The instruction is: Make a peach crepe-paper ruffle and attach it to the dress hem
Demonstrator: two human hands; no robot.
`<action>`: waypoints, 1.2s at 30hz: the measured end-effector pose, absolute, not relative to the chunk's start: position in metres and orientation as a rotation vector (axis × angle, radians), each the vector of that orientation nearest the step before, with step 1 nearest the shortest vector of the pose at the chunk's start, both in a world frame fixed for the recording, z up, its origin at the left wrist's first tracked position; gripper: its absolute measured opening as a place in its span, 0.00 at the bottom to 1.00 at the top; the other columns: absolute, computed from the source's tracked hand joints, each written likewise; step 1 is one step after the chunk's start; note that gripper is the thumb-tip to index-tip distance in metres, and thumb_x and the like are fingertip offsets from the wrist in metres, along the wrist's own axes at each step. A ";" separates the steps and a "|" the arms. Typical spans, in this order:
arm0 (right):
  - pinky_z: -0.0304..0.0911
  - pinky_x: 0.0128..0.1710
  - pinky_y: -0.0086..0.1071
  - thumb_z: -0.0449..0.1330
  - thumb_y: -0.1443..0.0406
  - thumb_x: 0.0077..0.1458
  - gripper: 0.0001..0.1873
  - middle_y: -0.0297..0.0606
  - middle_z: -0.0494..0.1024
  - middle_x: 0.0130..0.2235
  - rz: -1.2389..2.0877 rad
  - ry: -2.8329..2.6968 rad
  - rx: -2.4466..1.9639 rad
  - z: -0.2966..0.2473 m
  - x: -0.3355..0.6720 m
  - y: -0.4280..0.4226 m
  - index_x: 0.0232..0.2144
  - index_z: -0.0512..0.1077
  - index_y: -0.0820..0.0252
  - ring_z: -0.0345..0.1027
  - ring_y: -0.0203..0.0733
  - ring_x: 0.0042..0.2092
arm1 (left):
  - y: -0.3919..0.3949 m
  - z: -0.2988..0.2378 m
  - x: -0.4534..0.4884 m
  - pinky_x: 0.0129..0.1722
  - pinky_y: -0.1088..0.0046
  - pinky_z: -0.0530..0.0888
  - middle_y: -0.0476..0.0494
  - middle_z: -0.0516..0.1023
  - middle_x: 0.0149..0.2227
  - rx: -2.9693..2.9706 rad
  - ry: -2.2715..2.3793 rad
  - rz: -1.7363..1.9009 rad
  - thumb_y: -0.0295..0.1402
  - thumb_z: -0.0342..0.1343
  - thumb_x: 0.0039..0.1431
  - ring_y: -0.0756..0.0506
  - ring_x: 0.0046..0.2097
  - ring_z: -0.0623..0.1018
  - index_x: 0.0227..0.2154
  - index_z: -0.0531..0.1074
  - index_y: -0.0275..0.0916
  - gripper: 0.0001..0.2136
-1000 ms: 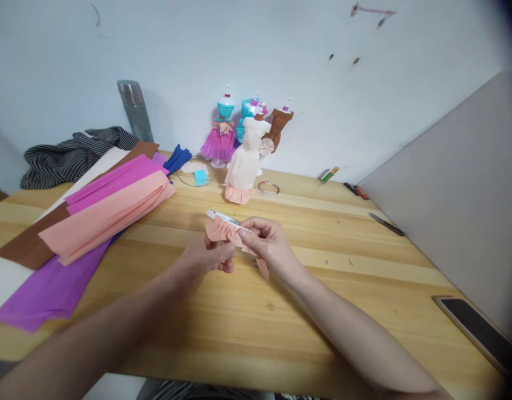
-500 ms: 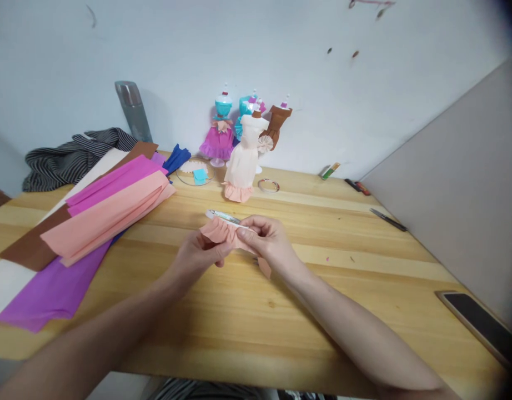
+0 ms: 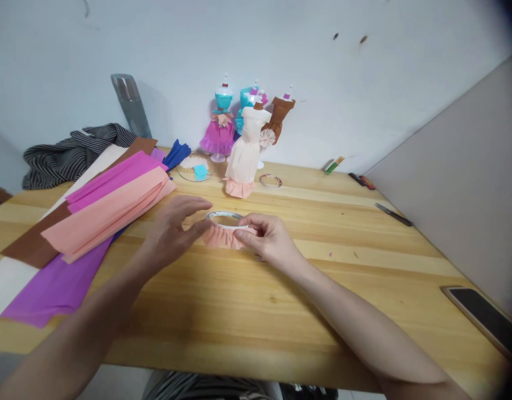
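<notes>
My right hand (image 3: 270, 239) pinches a roll of tape (image 3: 216, 215) at its right side, with thumb and fingers closed. A gathered strip of peach crepe paper (image 3: 220, 238) hangs as a ruffle along the roll's near edge, and its right end is under my right thumb. To the left of the roll is my left hand (image 3: 172, 230), open, thumb and fingers apart around air. Its fingertips come close to the roll's left side; I cannot tell whether they touch it. Behind stands a doll form in a white dress (image 3: 243, 150) with a peach ruffled hem.
Crepe paper sheets (image 3: 110, 214) lie piled at the left, near a striped cloth (image 3: 79, 158) and a bottle (image 3: 133, 108). More dressed doll forms (image 3: 218, 133) stand by the wall. A utility knife (image 3: 393, 214) and a phone (image 3: 481, 316) lie at the right.
My left hand has let go of the peach ruffle, opened, and moved left and up. My right hand keeps its grip. The roll's ring now shows more fully.
</notes>
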State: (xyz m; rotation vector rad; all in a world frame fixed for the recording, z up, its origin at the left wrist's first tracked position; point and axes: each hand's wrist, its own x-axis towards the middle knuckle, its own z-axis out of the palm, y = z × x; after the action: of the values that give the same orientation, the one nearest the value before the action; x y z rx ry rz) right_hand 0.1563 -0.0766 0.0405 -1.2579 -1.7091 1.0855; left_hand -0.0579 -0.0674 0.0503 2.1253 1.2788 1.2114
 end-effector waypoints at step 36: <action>0.51 0.23 0.27 0.59 0.59 0.51 0.11 0.31 0.66 0.21 0.815 -1.782 -1.313 0.041 0.156 -0.084 0.25 0.66 0.60 0.56 0.32 0.23 | -0.088 0.039 -0.028 0.43 0.69 0.68 0.48 0.73 0.21 1.973 1.134 1.149 0.30 0.52 0.55 0.47 0.32 0.73 0.14 0.68 0.40 0.14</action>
State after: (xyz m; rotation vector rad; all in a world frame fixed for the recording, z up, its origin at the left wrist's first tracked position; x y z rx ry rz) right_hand 0.1555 -0.0841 0.0407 -1.3132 -1.7821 0.8149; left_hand -0.0276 -0.0880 0.0387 1.9727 1.1343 1.1495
